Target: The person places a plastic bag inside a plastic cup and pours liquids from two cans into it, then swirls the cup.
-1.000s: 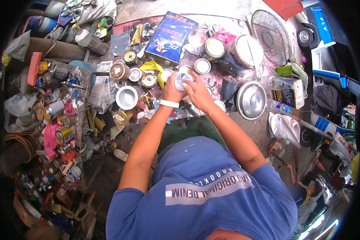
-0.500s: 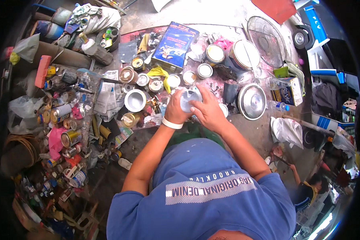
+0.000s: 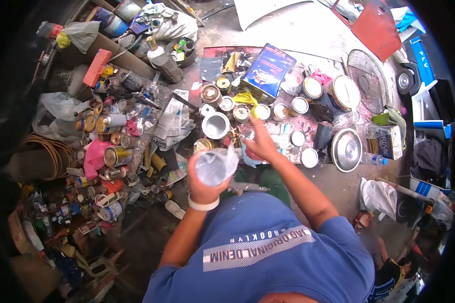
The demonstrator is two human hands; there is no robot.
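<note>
A cloudy, see-through plastic cup [image 3: 213, 169] with an uneven, pointed rim is held in my left hand [image 3: 201, 183], just in front of my body. My fingers wrap round its side, and its opening faces up. My right hand [image 3: 260, 144] reaches over the low work surface with its fingers stretched apart, holding nothing that I can see. Near its fingertips stand a white-lidded small can [image 3: 261, 111] and a stained open can [image 3: 241, 113]. A light blue scrap [image 3: 251, 157] lies below its thumb. An empty-looking white pot [image 3: 216, 125] stands beyond the cup.
A blue rectangular tin [image 3: 270, 70] stands at the back of the surface. To the right are a round metal lid [image 3: 346, 150], a large pale-lidded tub [image 3: 345, 93] and a fan grille [image 3: 367, 81]. Cluttered cans [image 3: 117, 156] and newspaper [image 3: 171, 121] lie at left.
My right hand has come off the plastic cup and moved away from it. My left hand has drawn the cup back toward my body. The whole view has shifted, so the surroundings sit farther right.
</note>
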